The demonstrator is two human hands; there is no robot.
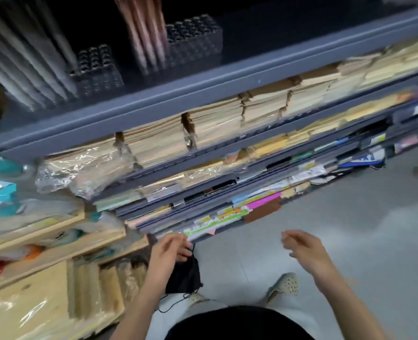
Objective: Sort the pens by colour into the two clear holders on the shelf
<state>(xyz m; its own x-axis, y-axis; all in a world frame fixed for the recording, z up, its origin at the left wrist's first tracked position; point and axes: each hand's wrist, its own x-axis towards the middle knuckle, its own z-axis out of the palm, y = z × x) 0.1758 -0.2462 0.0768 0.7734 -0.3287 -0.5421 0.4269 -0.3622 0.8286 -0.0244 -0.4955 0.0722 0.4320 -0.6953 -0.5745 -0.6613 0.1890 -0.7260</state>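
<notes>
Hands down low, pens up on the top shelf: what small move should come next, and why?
Probably raise the right hand toward the pens on the top shelf. It hangs low with loosely curled fingers and seems to hold nothing, while the left hand is at a black cloth.

Grey floor (pixel 350 241), blue-grey metal shelving (pixel 178 96); wooden racks (pixel 56 244) left

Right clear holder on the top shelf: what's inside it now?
The right holder holds a bundle of pinkish pens leaning left. Motion blur hides their count and lower ends.
</notes>
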